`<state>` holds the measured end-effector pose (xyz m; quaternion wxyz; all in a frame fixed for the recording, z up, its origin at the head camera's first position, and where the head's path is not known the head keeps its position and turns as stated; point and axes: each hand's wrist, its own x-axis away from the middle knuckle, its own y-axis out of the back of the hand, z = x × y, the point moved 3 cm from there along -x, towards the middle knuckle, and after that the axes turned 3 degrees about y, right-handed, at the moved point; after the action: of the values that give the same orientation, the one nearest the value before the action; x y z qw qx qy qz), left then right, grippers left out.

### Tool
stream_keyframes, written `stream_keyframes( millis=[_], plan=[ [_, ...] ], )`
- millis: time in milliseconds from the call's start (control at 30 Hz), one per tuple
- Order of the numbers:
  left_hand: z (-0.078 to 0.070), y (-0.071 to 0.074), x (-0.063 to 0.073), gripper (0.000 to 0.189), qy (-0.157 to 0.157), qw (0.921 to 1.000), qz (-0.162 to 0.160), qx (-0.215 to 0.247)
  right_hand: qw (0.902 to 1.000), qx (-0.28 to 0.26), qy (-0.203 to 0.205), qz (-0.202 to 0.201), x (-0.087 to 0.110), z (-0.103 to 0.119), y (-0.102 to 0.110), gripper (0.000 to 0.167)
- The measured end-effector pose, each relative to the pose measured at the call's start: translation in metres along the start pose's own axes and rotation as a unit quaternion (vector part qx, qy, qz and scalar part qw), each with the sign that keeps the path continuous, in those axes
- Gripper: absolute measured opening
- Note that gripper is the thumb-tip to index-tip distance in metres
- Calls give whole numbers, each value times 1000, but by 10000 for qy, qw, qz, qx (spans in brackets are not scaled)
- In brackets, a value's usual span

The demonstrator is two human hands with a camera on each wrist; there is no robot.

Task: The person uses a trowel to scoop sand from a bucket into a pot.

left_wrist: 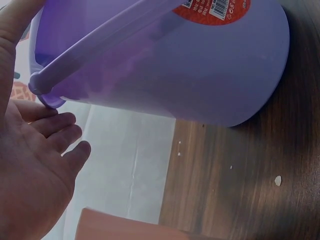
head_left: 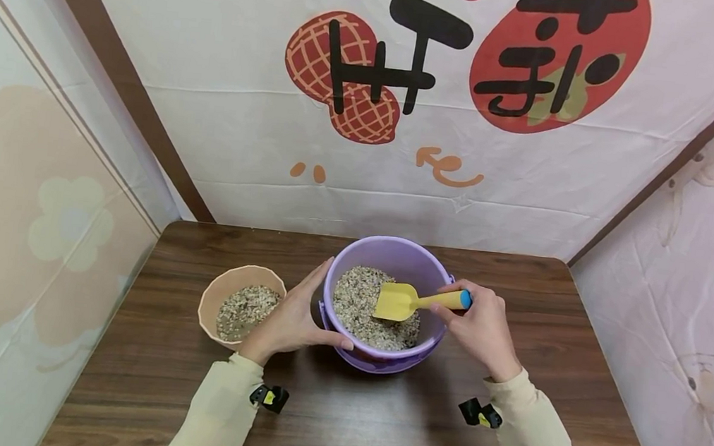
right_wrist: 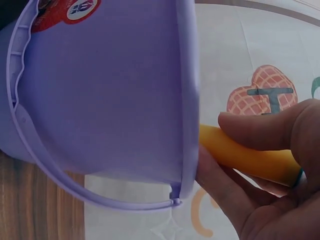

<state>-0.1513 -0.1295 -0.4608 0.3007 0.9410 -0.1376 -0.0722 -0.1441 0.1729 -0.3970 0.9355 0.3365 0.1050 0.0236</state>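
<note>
A purple bucket [head_left: 376,363] with a carrying handle [right_wrist: 42,165] stands on the table, holding a bed of mixed grit-like grains [head_left: 353,300]. My right hand [head_left: 474,325] grips the yellow grip of a small toy shovel [head_left: 397,302], its blue end by the palm. The shovel's blade lies over the grains inside the bucket; in the right wrist view the bucket wall hides it. Spread along the bucket's left rim, my left hand [head_left: 291,322] touches it with extended fingers, the thumb at the front of the rim.
Left of the bucket, partly behind my left hand, is a peach bowl [head_left: 212,309] with similar grains [head_left: 247,309] in it. A few pale crumbs [left_wrist: 278,180] lie on the brown wooden table [head_left: 146,374]. A printed white curtain [head_left: 236,142] hangs behind the table's far edge.
</note>
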Motion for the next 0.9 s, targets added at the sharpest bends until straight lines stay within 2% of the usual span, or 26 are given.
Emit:
stream_keyframes(
  millis=[400, 900],
  plan=[
    [-1, -1, 0, 141, -10, 10000, -31, 40, 9997, -171, -116, -135, -17, -4, -12, 18],
    [0, -2, -1, 142, -27, 9998, -12, 214, 9991, -420, 28, -60, -23, -8, -13, 15]
  ],
)
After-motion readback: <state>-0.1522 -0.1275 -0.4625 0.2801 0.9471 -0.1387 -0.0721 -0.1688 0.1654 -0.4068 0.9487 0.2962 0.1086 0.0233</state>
